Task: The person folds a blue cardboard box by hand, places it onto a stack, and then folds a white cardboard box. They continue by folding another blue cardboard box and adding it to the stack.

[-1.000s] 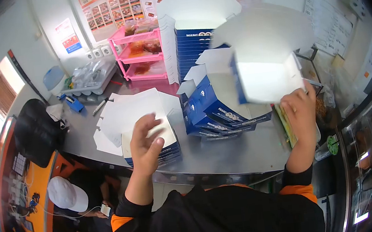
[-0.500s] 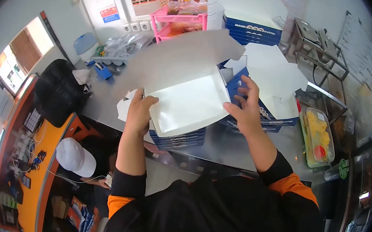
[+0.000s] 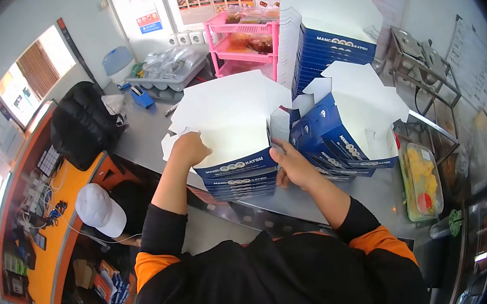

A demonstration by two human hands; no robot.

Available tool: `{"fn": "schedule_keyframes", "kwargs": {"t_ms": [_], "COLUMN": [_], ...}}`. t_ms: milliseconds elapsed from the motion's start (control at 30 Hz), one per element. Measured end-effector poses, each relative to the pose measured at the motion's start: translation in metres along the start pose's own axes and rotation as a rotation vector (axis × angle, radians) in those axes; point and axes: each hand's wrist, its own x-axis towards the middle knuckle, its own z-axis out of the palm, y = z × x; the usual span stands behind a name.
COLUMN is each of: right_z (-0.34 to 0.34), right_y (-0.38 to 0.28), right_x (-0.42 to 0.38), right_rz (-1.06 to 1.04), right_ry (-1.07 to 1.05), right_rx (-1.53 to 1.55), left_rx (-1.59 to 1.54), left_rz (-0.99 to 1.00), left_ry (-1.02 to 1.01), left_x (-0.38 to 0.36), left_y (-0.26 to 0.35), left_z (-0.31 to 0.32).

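Observation:
A blue-and-white paper food box [image 3: 235, 144] sits level on top of a nested stack of similar boxes [image 3: 241, 186], its white lid [image 3: 223, 103] raised at the back. My left hand [image 3: 191, 148] grips its left wall, with fingers curled over the edge. At the front right corner, my right hand [image 3: 293, 165] has its thumb against the box and its other fingers bent low beside the stack. To the right stands another group of open blue boxes [image 3: 329, 136]. Behind that rises a taller stack [image 3: 334, 51].
A pink tiered rack [image 3: 243, 47] and a grey tray of plastic packets [image 3: 168, 70] stand at the back. A clear container of yellow food [image 3: 421, 183] lies at the right. A person in a white cap [image 3: 99, 205] is low at the left, by the orange counter [image 3: 63, 232].
The box was tilted with its inside toward me; now it rests lower on the stack with its printed front showing. Its lid has stopped moving. My right hand has moved left and down.

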Motion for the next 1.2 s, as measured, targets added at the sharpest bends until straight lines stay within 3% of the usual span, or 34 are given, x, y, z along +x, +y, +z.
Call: {"fn": "schedule_keyframes", "kwargs": {"t_ms": [33, 67, 167, 267, 567, 667, 867, 967, 1067, 1167, 1200], "right_z": [0.002, 0.003, -0.004, 0.0, 0.003, 0.002, 0.004, 0.009, 0.006, -0.005, -0.005], "right_y": [0.001, 0.0, 0.037, 0.026, 0.015, 0.024, 0.019, 0.031, 0.024, 0.016, 0.017], "right_x": [-0.001, -0.004, 0.012, 0.009, 0.011, 0.018, 0.008, 0.002, -0.002, 0.007, 0.009], "right_rz": [-0.032, -0.057, -0.584, -0.46, -0.517, -0.568, -0.469, -0.563, -0.524, -0.56, -0.583], "right_ry": [-0.026, -0.015, 0.108, 0.041, -0.009, -0.024, -0.037, 0.103, 0.104, -0.125, -0.177], "right_rx": [-0.06, -0.311, -0.753, -0.892, -1.03, -1.037, -1.092, -0.923, -0.895, -0.881, -0.921], "left_rx": [0.013, -0.035, 0.005, -0.027, 0.005, 0.023, 0.117, 0.116, 0.097, 0.239, 0.196], "left_rz": [0.042, 0.052, 0.024, -0.009, -0.002, 0.026, 0.043, -0.003, 0.062, -0.082, -0.012], "left_ry": [-0.039, -0.062, -0.157, -0.131, -0.21, -0.139, -0.261, -0.214, -0.161, 0.167, 0.182], "left_x": [-0.003, -0.004, -0.006, 0.002, 0.009, 0.012, 0.013, 0.007, 0.017, -0.021, -0.025], "left_y": [-0.001, -0.002, -0.005, -0.024, -0.028, -0.035, -0.031, -0.021, -0.045, 0.028, 0.048], "left_z": [-0.001, -0.005, -0.014, 0.003, -0.001, 0.006, 0.005, 0.005, 0.027, -0.009, -0.012]}}
